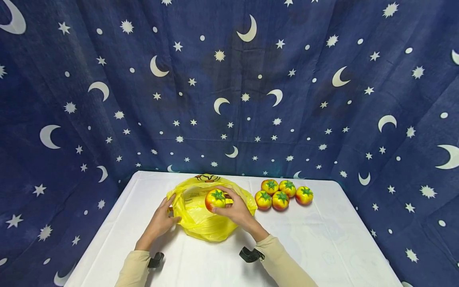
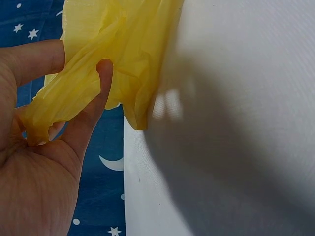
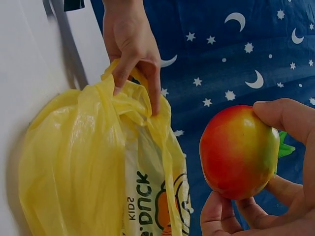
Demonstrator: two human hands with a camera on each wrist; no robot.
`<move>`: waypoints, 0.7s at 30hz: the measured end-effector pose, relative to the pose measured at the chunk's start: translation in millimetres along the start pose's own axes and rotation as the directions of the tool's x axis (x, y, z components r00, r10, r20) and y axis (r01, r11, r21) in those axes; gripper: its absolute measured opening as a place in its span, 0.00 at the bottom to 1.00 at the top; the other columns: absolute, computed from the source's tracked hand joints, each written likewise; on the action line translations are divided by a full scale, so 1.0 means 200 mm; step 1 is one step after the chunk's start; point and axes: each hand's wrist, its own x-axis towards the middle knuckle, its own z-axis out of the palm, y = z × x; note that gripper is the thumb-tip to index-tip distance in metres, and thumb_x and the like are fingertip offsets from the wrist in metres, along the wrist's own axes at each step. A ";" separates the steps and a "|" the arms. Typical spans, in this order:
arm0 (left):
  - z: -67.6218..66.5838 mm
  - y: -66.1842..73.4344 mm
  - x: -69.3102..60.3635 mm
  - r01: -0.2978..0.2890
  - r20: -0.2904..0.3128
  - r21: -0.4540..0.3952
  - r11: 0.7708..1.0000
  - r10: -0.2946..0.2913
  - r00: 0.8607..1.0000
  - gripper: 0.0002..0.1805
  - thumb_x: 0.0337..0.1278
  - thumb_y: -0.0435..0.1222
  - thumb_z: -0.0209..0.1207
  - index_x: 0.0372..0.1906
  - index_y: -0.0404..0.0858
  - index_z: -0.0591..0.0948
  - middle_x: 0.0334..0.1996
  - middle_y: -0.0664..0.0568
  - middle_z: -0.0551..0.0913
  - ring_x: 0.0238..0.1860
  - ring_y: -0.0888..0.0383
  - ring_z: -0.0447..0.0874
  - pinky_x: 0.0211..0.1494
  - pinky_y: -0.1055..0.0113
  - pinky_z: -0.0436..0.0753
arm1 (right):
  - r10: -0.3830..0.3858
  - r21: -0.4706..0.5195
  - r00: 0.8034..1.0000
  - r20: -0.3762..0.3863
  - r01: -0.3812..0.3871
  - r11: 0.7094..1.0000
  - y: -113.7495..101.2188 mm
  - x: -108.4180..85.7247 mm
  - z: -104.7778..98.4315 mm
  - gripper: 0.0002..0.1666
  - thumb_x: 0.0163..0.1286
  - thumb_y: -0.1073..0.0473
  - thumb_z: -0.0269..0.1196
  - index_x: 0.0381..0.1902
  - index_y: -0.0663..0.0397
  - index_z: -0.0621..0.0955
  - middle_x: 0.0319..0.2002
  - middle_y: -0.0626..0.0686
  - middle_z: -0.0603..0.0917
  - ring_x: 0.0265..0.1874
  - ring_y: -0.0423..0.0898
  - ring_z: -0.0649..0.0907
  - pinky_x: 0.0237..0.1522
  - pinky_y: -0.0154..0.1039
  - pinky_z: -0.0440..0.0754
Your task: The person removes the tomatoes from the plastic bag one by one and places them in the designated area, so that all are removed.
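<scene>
A yellow plastic bag (image 1: pixel 214 231) lies on the table with its mouth spread wide and printing on its side. At its left rim, my left hand (image 1: pixel 160 222) holds the bag's edge, with thumb and fingers on either side of the film in the right wrist view. My right hand (image 1: pixel 237 209) grips a glossy red-and-yellow tomato (image 1: pixel 214 200) with a green leafy top, over the bag's opening. In the right wrist view the thumb and fingertips pinch this tomato (image 3: pixel 238 152) around its sides. The bag's lower inside is hidden.
Several similar tomatoes (image 1: pixel 280 201) stand grouped on the table to the right of the bag. A white cloth covers the table (image 1: pixel 322 239). Behind and at both sides hangs a dark blue curtain (image 1: pixel 201 119) with moons and stars.
</scene>
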 end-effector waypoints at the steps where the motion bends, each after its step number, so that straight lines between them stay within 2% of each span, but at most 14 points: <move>1: 0.00 0.00 0.00 0.003 0.001 0.001 1.000 -0.003 1.000 0.50 0.49 0.30 0.67 0.77 0.38 0.55 0.75 0.37 0.56 0.60 0.40 0.77 0.63 0.46 0.77 | 0.000 -0.006 1.000 -0.008 0.000 1.000 0.02 0.01 0.00 0.41 0.58 0.60 0.71 0.69 0.47 0.71 0.64 0.54 0.74 0.60 0.54 0.72 0.56 0.41 0.77; 5: 0.00 0.00 0.00 0.017 0.008 0.006 1.000 -0.018 1.000 0.50 0.49 0.30 0.67 0.78 0.39 0.55 0.75 0.38 0.56 0.60 0.41 0.76 0.62 0.46 0.77 | 0.007 -0.017 0.999 -0.035 -0.007 1.000 0.06 0.02 -0.01 0.41 0.58 0.60 0.72 0.69 0.48 0.71 0.64 0.53 0.74 0.61 0.53 0.72 0.57 0.44 0.76; 10: 0.00 0.00 0.01 0.011 0.005 0.012 1.000 -0.011 1.000 0.50 0.50 0.30 0.67 0.78 0.39 0.55 0.75 0.38 0.55 0.61 0.41 0.75 0.63 0.45 0.76 | 0.002 -0.005 0.999 -0.040 -0.003 1.000 -0.07 -0.04 -0.06 0.40 0.58 0.60 0.72 0.69 0.52 0.71 0.65 0.55 0.74 0.60 0.54 0.73 0.59 0.45 0.77; 14: 0.00 0.00 0.01 0.001 -0.004 0.015 1.000 -0.001 1.000 0.50 0.49 0.30 0.67 0.77 0.38 0.55 0.75 0.37 0.55 0.60 0.40 0.76 0.63 0.45 0.76 | -0.016 -0.015 0.999 -0.042 0.015 1.000 -0.11 -0.07 -0.10 0.40 0.59 0.58 0.72 0.69 0.54 0.71 0.64 0.56 0.74 0.58 0.52 0.73 0.57 0.44 0.78; 17: 0.00 0.00 0.01 0.001 -0.003 0.013 1.000 -0.001 1.000 0.50 0.49 0.30 0.67 0.77 0.38 0.55 0.75 0.36 0.55 0.60 0.40 0.76 0.63 0.45 0.77 | -0.011 -0.019 0.999 -0.051 0.010 1.000 -0.10 -0.07 -0.12 0.40 0.58 0.59 0.72 0.68 0.53 0.72 0.65 0.55 0.74 0.58 0.52 0.73 0.59 0.48 0.77; 21: 0.00 -0.01 0.01 0.004 -0.002 0.010 1.000 -0.004 1.000 0.50 0.50 0.30 0.67 0.77 0.38 0.55 0.75 0.37 0.56 0.60 0.40 0.77 0.63 0.46 0.77 | 0.017 -0.004 0.997 -0.074 -0.018 1.000 -0.03 -0.04 -0.16 0.40 0.58 0.61 0.72 0.68 0.47 0.72 0.65 0.53 0.75 0.58 0.51 0.73 0.61 0.49 0.75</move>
